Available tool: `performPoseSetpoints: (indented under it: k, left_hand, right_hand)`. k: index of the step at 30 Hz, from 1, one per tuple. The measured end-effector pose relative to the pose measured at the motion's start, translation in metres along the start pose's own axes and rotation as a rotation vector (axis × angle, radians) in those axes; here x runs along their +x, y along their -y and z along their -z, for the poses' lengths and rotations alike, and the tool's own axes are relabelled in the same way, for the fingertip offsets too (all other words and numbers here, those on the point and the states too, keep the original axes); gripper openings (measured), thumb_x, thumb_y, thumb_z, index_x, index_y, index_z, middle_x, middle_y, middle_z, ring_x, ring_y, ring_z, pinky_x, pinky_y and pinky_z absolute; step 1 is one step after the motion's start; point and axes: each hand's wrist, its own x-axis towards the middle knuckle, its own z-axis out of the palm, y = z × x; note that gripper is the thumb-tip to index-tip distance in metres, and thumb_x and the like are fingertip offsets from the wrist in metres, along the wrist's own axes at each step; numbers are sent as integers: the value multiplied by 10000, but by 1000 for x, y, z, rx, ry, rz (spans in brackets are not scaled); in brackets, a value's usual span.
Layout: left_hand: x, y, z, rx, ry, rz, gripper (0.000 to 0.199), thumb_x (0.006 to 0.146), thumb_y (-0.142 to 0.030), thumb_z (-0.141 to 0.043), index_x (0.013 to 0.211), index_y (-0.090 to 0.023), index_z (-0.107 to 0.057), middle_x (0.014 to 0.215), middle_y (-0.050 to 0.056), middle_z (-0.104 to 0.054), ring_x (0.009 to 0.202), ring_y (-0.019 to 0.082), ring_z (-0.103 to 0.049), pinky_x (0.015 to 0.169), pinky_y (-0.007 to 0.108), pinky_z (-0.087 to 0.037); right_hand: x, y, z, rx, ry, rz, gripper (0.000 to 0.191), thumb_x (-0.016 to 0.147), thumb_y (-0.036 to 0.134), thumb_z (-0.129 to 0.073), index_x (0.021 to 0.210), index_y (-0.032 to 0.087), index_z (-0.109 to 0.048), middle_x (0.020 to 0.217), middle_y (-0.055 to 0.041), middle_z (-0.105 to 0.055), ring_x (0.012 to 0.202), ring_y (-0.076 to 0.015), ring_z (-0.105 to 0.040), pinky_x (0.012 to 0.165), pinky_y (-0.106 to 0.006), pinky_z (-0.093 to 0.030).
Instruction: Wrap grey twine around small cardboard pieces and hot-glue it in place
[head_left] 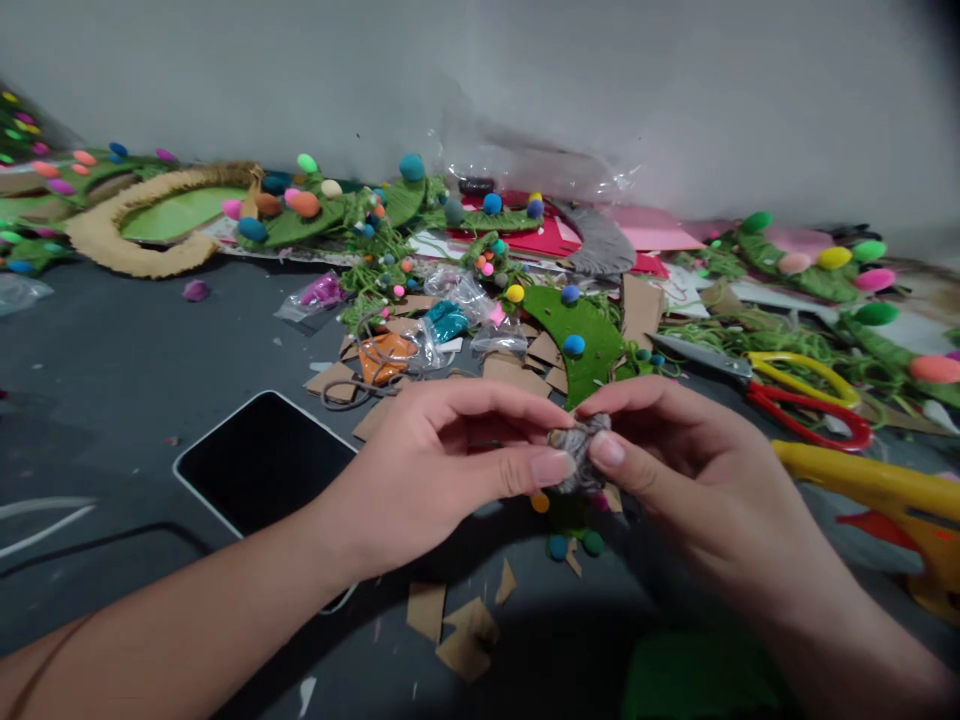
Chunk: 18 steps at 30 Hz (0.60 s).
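Note:
A small bundle of grey yarn (586, 458) is pinched between both hands near the middle of the view. My left hand (457, 455) grips its left side with thumb and fingertips. On the right side, the thumb and fingers of my right hand (675, 460) press on the same bundle. Just behind and beneath the hands lies a green crescent piece (592, 345) with coloured balls on it. Beside my left forearm a tablet with a dark screen (270, 455) rests on the dark table (112, 370).
Scissors (802, 385) with yellow and red handles and a yellow glue gun (885, 490) lie at the right. Cardboard scraps (465, 635) sit near the front. Behind are bagged clay (386, 355), a beige ring (120, 245) and a grey crescent (600, 240).

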Motion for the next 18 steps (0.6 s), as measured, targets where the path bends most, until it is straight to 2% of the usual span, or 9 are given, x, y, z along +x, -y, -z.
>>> performPoseSetpoints:
  k: [4,8,12,14,18]
  left_hand:
    - [2,2,-2,-97,-7,-8,134,845,-219,-849,959,-291,-844,964,-56,-811,874,35,-729,764,49,-569]
    - [0,-2,-8,33,-82,-127,93,884,-216,-808,957,-248,-855,1028,-6,-808,981,90,-734,874,114,-591]
    - [-5,-1,-9,135,-100,-219,261,847,-204,-835,1094,-286,-830,1121,-10,-802,1037,133,-743,911,169,-613]
    - [-6,0,-7,197,-119,-218,333,828,-221,-852,1150,-294,-812,1150,-13,-806,1028,149,-759,902,191,-630]
    - [-5,-2,-2,365,-136,-191,307,868,-302,-814,1170,-251,-805,1161,19,-812,1013,197,-783,918,276,-656]
  right_hand:
    - [-2,1,-7,17,-68,57,131,849,275,-821,947,279,-735,869,29,-731,690,-68,-671,590,-126,-552]
    - [-2,1,-14,13,-118,96,139,849,268,-820,941,264,-715,887,28,-726,772,-71,-697,671,-121,-575]
    - [-2,-1,-17,33,-146,124,123,864,248,-803,937,251,-705,925,19,-721,848,-83,-701,766,-152,-591]
    - [-2,-3,-16,81,-126,93,141,860,269,-808,934,247,-690,938,13,-711,872,-106,-699,792,-200,-606]
    - [2,-1,-7,74,-15,1,212,835,359,-830,920,234,-683,972,-9,-706,895,-150,-692,786,-269,-613]
